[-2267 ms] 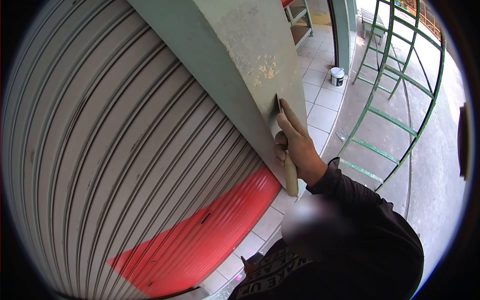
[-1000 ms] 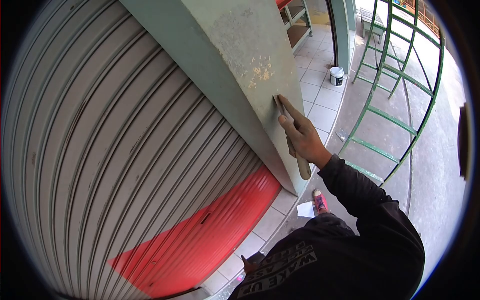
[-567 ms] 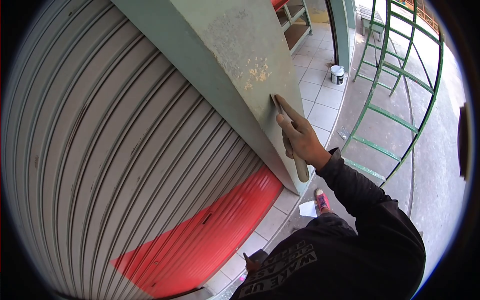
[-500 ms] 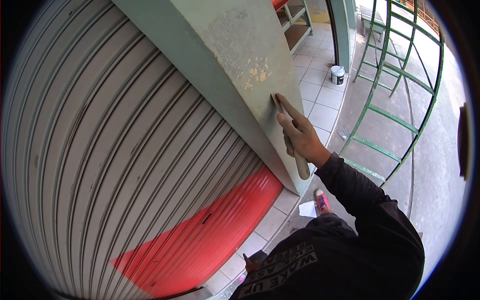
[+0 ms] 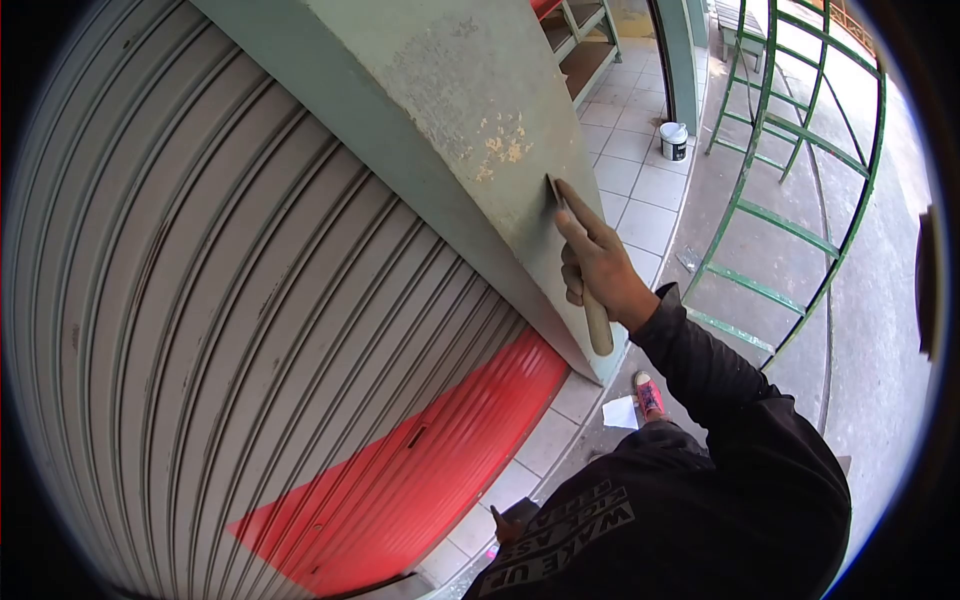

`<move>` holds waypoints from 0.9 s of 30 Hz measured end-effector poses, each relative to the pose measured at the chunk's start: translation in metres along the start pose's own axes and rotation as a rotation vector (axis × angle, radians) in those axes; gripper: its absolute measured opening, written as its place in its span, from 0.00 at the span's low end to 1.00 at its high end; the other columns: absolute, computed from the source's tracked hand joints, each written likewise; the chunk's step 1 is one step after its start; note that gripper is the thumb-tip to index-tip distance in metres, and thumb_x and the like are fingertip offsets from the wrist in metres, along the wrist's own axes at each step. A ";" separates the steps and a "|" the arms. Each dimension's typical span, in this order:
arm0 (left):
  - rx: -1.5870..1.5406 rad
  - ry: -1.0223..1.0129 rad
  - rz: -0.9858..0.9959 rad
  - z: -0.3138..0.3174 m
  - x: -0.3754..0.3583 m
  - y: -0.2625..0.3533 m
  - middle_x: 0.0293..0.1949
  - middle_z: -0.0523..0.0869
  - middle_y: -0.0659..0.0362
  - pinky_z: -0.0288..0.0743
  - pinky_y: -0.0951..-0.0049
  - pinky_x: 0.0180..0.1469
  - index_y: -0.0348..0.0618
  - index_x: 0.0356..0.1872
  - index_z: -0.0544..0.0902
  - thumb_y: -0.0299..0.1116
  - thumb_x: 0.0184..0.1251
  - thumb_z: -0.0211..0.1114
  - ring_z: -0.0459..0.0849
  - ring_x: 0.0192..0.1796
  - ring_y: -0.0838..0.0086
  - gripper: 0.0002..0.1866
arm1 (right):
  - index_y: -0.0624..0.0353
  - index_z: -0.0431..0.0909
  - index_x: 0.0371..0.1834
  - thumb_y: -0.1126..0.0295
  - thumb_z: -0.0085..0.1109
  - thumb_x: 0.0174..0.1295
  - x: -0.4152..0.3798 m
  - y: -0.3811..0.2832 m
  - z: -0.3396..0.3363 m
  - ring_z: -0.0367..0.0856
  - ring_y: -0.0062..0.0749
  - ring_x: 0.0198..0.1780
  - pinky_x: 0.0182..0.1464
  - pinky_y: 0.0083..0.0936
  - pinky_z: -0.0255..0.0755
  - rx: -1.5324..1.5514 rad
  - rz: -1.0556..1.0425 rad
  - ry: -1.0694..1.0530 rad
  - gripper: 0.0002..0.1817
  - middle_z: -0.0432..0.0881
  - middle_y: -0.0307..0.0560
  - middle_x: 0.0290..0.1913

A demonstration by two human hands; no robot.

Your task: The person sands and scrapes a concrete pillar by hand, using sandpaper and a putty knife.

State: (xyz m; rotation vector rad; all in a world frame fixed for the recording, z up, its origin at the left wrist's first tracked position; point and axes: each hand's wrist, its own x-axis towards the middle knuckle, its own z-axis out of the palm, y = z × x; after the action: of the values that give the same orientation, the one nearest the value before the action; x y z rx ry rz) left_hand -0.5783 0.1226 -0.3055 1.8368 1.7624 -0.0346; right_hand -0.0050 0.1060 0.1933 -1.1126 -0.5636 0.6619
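My right hand is closed around the pale handle of a scraper, index finger stretched along toward the blade. The blade's tip is at the face of a grey-green pillar, just below a patch of flaked paint; whether it presses on the surface is hard to tell. Low in the view, close to my body, my left hand shows only in part, one finger or thumb pointing up. A dark item sits against it, and its kind is not clear.
Left of the pillar is a ribbed roller shutter with a red lower section. A green metal frame with rungs stands on the right. A white bucket sits on the tiles, and white paper lies near my shoe.
My right hand and the scraper have shifted slightly up and to the right across the pillar's face. The view has turned a little, so the pillar appears farther left.
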 end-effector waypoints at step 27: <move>0.118 -0.017 -0.048 -0.027 0.015 0.050 0.43 0.89 0.34 0.83 0.39 0.49 0.66 0.86 0.40 0.45 0.55 0.70 0.88 0.45 0.36 0.60 | 0.50 0.57 0.86 0.52 0.49 0.81 0.022 0.001 -0.011 0.72 0.19 0.17 0.21 0.24 0.74 -0.110 -0.098 0.050 0.34 0.72 0.37 0.27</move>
State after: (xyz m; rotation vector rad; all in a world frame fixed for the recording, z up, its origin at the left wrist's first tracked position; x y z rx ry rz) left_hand -0.5406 0.1501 -0.2697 1.8701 1.8274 -0.1754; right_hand 0.0174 0.1155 0.1909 -1.1936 -0.6131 0.5216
